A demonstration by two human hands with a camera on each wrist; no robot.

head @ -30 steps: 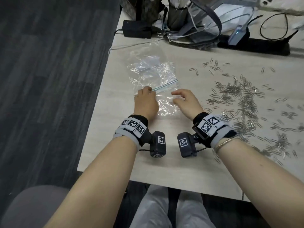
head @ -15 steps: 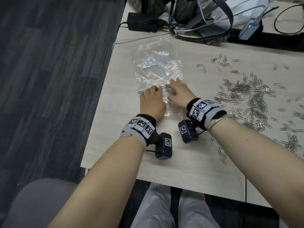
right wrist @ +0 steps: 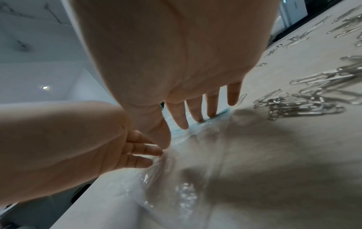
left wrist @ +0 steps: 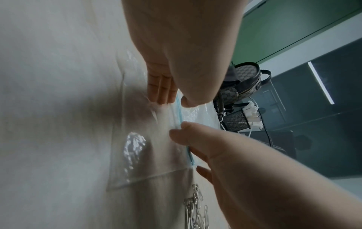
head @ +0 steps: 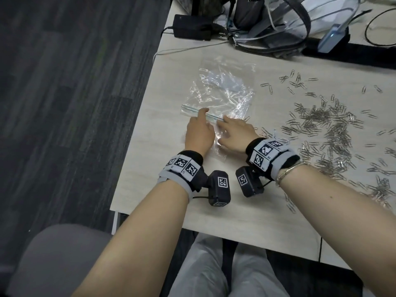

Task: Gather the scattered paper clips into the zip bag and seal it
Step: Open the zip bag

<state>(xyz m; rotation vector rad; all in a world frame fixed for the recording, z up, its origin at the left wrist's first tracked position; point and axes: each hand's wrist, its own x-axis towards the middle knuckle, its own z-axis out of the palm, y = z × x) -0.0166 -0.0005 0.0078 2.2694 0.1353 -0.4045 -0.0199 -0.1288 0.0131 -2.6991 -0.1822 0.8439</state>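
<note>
A clear zip bag [head: 222, 91] lies flat on the pale table, its blue zip strip [head: 211, 116] toward me. My left hand [head: 200, 127] rests on the bag, index finger stretched onto the strip. My right hand [head: 232, 130] lies beside it, straight fingertips [right wrist: 195, 114] pressing the strip [right wrist: 221, 112]. In the left wrist view the left fingers [left wrist: 161, 91] lie flat on the plastic, thumb by the strip [left wrist: 179, 111]. Several silver paper clips [head: 334, 133] are scattered right of the bag; some show by the right hand [right wrist: 305, 102]. No clips are visible in the bag.
A black power adapter [head: 191, 28], a clear strapped bag [head: 285, 24] and a blue phone [head: 331, 39] crowd the table's far edge. A patterned bag [left wrist: 240, 83] and mesh cup [left wrist: 235, 122] stand there too. The table's left edge [head: 137, 133] drops to dark floor.
Both hands have slid forward on the bag to the zip strip. The right hand came in from the right and now presses the strip beside the left.
</note>
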